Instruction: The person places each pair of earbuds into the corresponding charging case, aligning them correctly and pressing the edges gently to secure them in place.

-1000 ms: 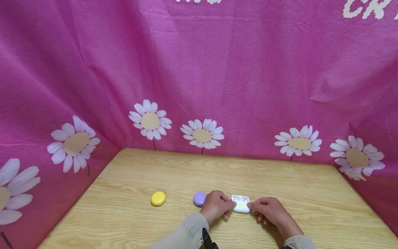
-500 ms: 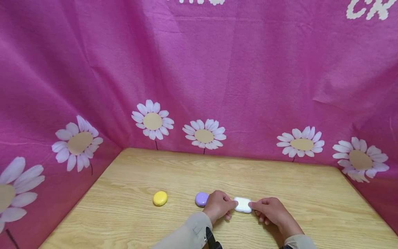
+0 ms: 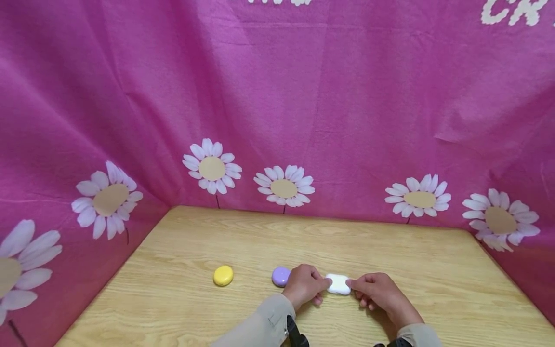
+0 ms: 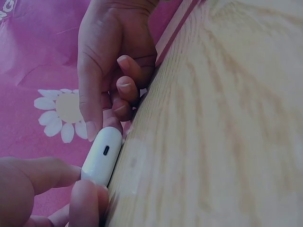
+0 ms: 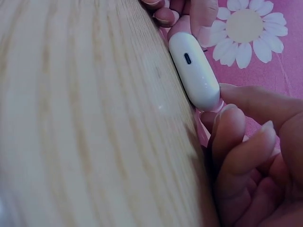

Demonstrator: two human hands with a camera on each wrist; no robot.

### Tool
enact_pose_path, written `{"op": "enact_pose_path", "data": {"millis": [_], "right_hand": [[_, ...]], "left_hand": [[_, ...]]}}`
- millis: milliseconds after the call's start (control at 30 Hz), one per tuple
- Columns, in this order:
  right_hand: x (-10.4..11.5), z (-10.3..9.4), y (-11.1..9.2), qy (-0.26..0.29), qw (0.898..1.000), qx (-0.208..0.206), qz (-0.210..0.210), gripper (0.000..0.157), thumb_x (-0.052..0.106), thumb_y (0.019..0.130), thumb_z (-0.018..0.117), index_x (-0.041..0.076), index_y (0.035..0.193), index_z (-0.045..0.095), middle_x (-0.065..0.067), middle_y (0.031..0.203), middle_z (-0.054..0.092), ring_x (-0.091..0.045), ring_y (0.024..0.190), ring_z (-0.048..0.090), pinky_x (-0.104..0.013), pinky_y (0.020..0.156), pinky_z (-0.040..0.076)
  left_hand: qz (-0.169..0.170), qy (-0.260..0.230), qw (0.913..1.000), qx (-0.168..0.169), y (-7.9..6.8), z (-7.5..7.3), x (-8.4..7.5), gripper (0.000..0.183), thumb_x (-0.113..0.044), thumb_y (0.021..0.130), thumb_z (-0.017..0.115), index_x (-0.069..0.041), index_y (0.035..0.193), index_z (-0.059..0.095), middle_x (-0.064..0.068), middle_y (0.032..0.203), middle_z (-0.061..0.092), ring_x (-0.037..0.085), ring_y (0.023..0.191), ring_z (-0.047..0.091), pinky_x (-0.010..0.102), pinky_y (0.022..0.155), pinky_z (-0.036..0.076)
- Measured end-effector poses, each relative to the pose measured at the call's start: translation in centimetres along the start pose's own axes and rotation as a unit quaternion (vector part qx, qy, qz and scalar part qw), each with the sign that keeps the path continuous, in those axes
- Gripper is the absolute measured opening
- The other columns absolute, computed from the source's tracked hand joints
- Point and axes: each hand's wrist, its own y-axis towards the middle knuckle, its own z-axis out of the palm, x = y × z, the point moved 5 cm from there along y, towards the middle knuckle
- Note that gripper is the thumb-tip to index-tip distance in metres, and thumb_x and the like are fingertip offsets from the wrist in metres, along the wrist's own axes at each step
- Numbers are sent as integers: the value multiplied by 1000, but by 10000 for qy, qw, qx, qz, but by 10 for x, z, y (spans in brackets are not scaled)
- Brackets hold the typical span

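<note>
A white earbud case [image 3: 338, 285] lies on the wooden table with its lid down. My left hand [image 3: 303, 286] pinches its left end, and the right hand [image 3: 379, 292] pinches the right end. In the left wrist view, the side of the case [image 4: 101, 157] with a dark charging port faces the camera. The right wrist view shows the same port on the case [image 5: 194, 71], thumb and fingers at both ends. Beside my left hand sits a round purple case [image 3: 280, 276], partly covered by that hand.
A round yellow case [image 3: 223, 275] rests farther left on the table [image 3: 321, 241]. Behind and at the sides hangs a magenta cloth [image 3: 347, 106] printed with white daisies, bordering the tabletop.
One second ago the earbud case stood open, showing the earbuds inside; half a second ago its lid was down. Both hands have stayed at its ends.
</note>
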Motion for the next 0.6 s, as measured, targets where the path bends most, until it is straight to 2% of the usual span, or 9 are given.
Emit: {"op": "enact_pose_path", "data": {"millis": [367, 500, 600], "right_hand": [[-2, 1, -2, 105, 9999, -22, 30, 36, 37, 86, 72, 2, 79, 65, -1, 65, 57, -10, 53, 53, -19, 45, 43], [0, 1, -1, 115, 9999, -36, 62, 40, 40, 87, 69, 1, 81, 65, -2, 67, 57, -12, 55, 55, -20, 47, 45], [2, 1, -1, 152, 9998, -90, 27, 42, 40, 89, 67, -1, 85, 65, -3, 68, 58, -13, 55, 55, -21, 47, 46]], "left_hand": [[94, -3, 9999, -66, 0, 1, 0, 22, -21, 85, 72, -9, 75, 56, 4, 57, 58, 7, 39, 53, 23, 40, 50], [88, -130, 9999, 66, 0, -1, -3, 19, -19, 89, 67, -7, 82, 54, 7, 60, 60, 10, 41, 55, 25, 42, 53], [158, 10, 9996, 221, -2, -6, -8, 21, -21, 91, 65, -5, 94, 53, 7, 64, 63, 13, 45, 59, 26, 45, 54]]}}
